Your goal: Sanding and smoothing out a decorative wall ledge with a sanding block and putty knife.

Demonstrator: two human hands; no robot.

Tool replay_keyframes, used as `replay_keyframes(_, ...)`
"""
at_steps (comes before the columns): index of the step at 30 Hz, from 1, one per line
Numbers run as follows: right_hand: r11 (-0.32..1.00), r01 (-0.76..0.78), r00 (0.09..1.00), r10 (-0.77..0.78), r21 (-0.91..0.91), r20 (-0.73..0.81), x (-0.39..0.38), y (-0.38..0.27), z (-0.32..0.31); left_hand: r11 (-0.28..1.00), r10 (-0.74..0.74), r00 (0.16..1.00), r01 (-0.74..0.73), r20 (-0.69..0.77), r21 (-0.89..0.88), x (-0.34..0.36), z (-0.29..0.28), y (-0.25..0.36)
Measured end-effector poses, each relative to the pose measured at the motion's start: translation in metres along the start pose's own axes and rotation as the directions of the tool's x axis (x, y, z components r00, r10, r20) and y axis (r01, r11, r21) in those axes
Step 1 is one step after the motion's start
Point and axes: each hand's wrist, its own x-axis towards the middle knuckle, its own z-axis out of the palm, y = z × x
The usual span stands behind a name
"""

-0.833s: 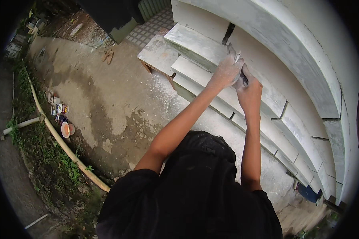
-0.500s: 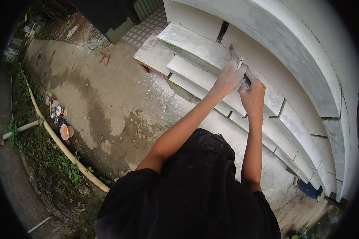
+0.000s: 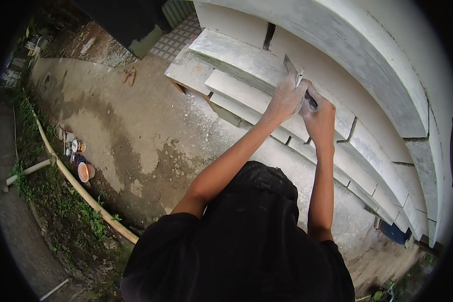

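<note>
Concrete yard (image 3: 141, 118) takes up most of the gnd, stained dark in patches, white specks nr the steps. Stepped structure (image 3: 231, 54), white/grey & curving, runs upper ctr to lower R: at least 3 ledge levels under 1 big overhanging slab (image 3: 387, 75), w/ several dark gaps b/w sections. 1 long pale pole (image 3: 88, 199) along L side, by green plants. Person's black top (image 3: 246, 251) fills lower ctr.

Containers: 1 dark blue tub (image 3: 393, 233) far lower R, partly hidden, contents can't be seen. On L, a cluster nr the pole, at least 3: 1 pinkish bucket (image 3: 86, 172), orangey inside (can't tell if contents or bare wall); 1 white tub (image 3: 78, 146) w/ coloured label, contents unclear; 1 more round pinkish pail (image 3: 61, 132) behind, too small to read.

2 brown sandals (image 3: 131, 78) side by side on the concrete, upper L.

2 hands, dusty, close tog. over the ledges. R hand (image 3: 320, 113): fingers curled tight round 1 dark handle (image 3: 311, 102), which sits b/w the hands. L hand (image 3: 288, 98): fingers partly bent, can't tell how far closed or on what; 1 thin pale strip (image 3: 300, 76) sticks up beside its fingers.
</note>
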Motion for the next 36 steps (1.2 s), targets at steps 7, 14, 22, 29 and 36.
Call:
replay_keyframes(7,0.996,0.053,0.997,-0.057,-0.073,-0.052,-0.004,0.011,-0.001,0.997,-0.054,0.995,0.058,0.087,-0.045,-0.015,-0.005,0.015)
replay_keyframes(14,0.992,-0.121,0.993,0.121,0.027,0.01,-0.053,0.042,-0.047,0.978,0.125,0.962,-0.161,0.244,0.131,-0.046,0.024,0.015)
replay_keyframes(22,0.99,-0.119,0.993,0.119,0.082,0.002,-0.061,0.072,-0.071,0.973,0.107,0.948,-0.161,0.3,0.163,-0.046,0.074,0.016)
replay_keyframes(29,1.0,-0.008,0.999,0.008,0.0,-0.049,-0.034,0.082,-0.079,0.942,0.139,0.981,-0.174,0.135,0.289,-0.037,0.103,0.011)
replay_keyframes(36,0.997,-0.029,0.997,0.024,0.067,0.069,-0.029,0.09,-0.099,0.941,0.188,0.981,-0.191,0.04,0.279,-0.048,0.12,0.025)
